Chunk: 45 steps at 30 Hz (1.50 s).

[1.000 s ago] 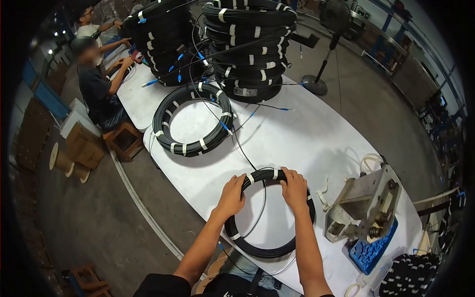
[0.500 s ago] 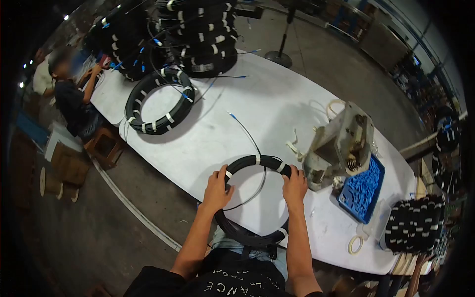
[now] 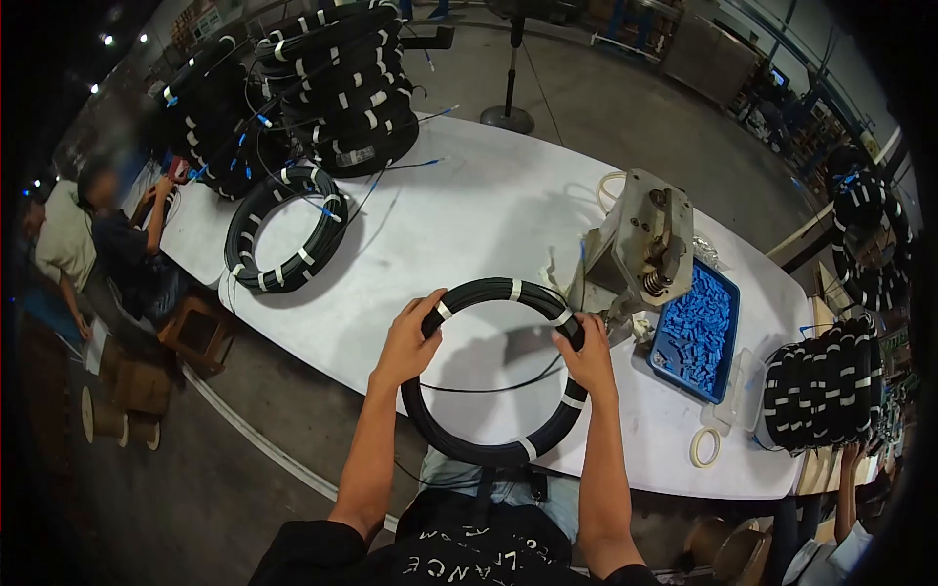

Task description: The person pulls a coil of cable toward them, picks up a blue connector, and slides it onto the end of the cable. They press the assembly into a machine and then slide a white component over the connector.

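A coil of black cable (image 3: pixel 481 453), bound with several white tape bands, is held up in front of me over the table's near edge. My left hand (image 3: pixel 406 340) is closed around its upper left side. Opposite, my right hand (image 3: pixel 589 355) grips the coil's upper right side, with the thumb on the inner edge. A loose strand of the cable crosses the ring's opening. Just beyond my right hand stands a metal hand press (image 3: pixel 635 239). A blue tray (image 3: pixel 724 389) of small blue parts lies to the right of the press.
Another taped coil (image 3: pixel 239 249) rests on the white table (image 3: pixel 430 215) at left, before tall coil stacks (image 3: pixel 337 93). On the right are a tape roll (image 3: pixel 704 447), a clear plastic box (image 3: pixel 747 381) and more coils (image 3: pixel 821 386). Co-workers are at far left and lower right.
The coil has been lifted and turned in my hands. Its blue-tipped cable end, which lay out across the table, no longer shows there. My view has shifted slightly.
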Available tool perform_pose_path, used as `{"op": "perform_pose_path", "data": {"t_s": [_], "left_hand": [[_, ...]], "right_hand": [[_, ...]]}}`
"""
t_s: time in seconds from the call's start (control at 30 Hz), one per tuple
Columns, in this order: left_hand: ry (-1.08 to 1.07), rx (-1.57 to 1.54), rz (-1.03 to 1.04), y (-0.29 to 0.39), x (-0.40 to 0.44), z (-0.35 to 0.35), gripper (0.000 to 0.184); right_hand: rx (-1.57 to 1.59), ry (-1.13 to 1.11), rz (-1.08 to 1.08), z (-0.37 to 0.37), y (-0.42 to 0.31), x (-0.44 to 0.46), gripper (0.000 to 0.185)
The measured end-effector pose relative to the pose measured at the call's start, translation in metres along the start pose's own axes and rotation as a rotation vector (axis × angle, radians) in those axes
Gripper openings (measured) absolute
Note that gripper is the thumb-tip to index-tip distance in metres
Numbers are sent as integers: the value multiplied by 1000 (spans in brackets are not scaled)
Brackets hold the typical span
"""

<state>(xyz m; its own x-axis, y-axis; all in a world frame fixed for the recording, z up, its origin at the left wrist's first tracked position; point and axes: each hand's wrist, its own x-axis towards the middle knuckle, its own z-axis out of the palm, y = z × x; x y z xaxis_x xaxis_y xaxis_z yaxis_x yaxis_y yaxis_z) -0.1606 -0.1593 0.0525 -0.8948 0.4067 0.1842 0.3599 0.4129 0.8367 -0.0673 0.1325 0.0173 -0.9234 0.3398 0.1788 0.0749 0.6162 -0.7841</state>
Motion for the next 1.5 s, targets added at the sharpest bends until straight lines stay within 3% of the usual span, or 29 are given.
{"op": "perform_pose_path", "data": {"t_s": [0.1, 0.23, 0.33, 0.47, 0.53, 0.6, 0.63, 0.67, 0.73, 0.87, 0.93, 1.0, 1.07, 1.13, 1.2, 1.23, 1.27, 1.33, 1.37, 1.47, 1.5], "left_hand": [[23, -24, 51, 2, 5, -8, 59], [77, -135, 9, -8, -3, -17, 61], [119, -244, -102, -11, -16, -24, 61], [211, -322, -94, -30, -32, -28, 62], [254, -358, -114, -36, -34, -32, 64], [293, -379, -111, -36, -35, -36, 64], [330, -401, -110, -35, -35, -37, 63], [328, -403, -108, -35, -34, -38, 63], [383, -402, -129, -35, -32, -42, 63], [402, -379, -137, -31, -25, -44, 63], [384, -391, -161, -35, -23, -43, 63], [359, -403, -184, -35, -18, -41, 64], [331, -385, -146, -30, -15, -41, 64], [307, -385, -116, -23, -10, -38, 64], [285, -388, -82, -17, -6, -33, 64], [272, -390, -58, -15, -4, -30, 65], [257, -394, -33, -13, -3, -28, 65], [225, -376, -20, -12, 0, -25, 65], [218, -355, 6, -8, 0, -24, 64], [192, -335, 32, 3, 3, -23, 62], [177, -332, 26, 7, 4, -23, 61]], "right_hand": [[-51, 44, -158, -1, 7, 5, 48], [83, 27, -151, 14, 2, 14, 50], [208, -92, -74, 14, -11, 20, 50], [444, -255, 85, 10, -21, 23, 61], [395, -283, 66, 2, -28, 17, 70], [-28, -301, 68, -13, -41, 5, 72], [76, -448, 149, -22, -46, 1, 73], [75, -445, 150, -28, -49, -5, 73], [26, -576, 395, -32, -50, -23, 75], [135, -366, 437, -25, -20, -69, 82], [-155, -338, 324, -32, -21, -85, 84], [-211, -422, 369, -47, -35, -90, 87], [-12, -522, 650, -57, -63, -83, 86], [36, -449, 651, -56, -73, -77, 79], [222, -149, 393, -46, -65, -72, 67], [313, 16, 232, -36, -53, -70, 42], [315, 26, 238, -31, -44, -71, 42], [249, 502, 167, -25, -30, -72, 26], [246, 510, 175, -21, -23, -75, 26], [563, 810, 33, -3, 3, -87, 42], [734, 701, 162, 5, 22, -91, 66]]}}
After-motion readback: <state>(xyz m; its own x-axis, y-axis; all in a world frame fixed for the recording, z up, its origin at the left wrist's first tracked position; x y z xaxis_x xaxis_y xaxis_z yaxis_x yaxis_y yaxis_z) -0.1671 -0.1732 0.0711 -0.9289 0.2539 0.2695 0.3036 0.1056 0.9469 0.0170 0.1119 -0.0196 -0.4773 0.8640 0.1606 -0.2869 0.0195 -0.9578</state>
